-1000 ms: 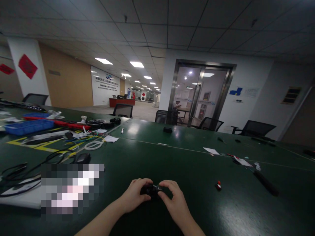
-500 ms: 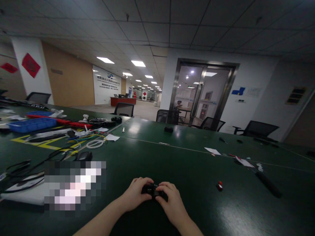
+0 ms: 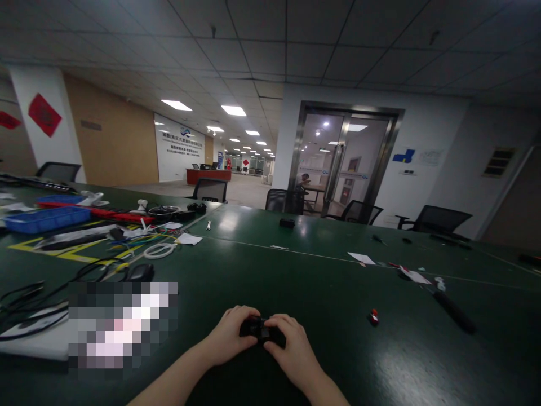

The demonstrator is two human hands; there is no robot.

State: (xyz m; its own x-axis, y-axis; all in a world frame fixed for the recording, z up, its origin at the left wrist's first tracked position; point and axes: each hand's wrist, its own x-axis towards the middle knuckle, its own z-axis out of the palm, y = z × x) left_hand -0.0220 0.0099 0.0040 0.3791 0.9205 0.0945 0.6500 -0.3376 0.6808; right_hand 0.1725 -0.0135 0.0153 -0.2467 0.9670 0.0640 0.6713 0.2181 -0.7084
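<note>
Between my hands, low in the middle of the head view, is a small black object (image 3: 262, 331); it is too dark to name its kind. My left hand (image 3: 230, 336) grips its left end, fingers over the far side and thumb on the near side. At its right end my right hand (image 3: 291, 345) holds on in the same way, thumb and fingertips near the middle. Both palms hide the object's ends. Beneath lies the dark green tabletop (image 3: 236, 276).
To the right lie a small red item (image 3: 373, 317) and a long black-handled thing (image 3: 454, 312). On the left are a computer mouse (image 3: 141, 273), cables, a white coil (image 3: 159, 251) and a blue tray (image 3: 48, 219). A black block (image 3: 287, 223) sits toward the far edge.
My right hand has moved in from the black object's right end and closed around it; a shiny bit seen at its fingertips earlier no longer shows. My left hand keeps its grip. The view shifted slightly.
</note>
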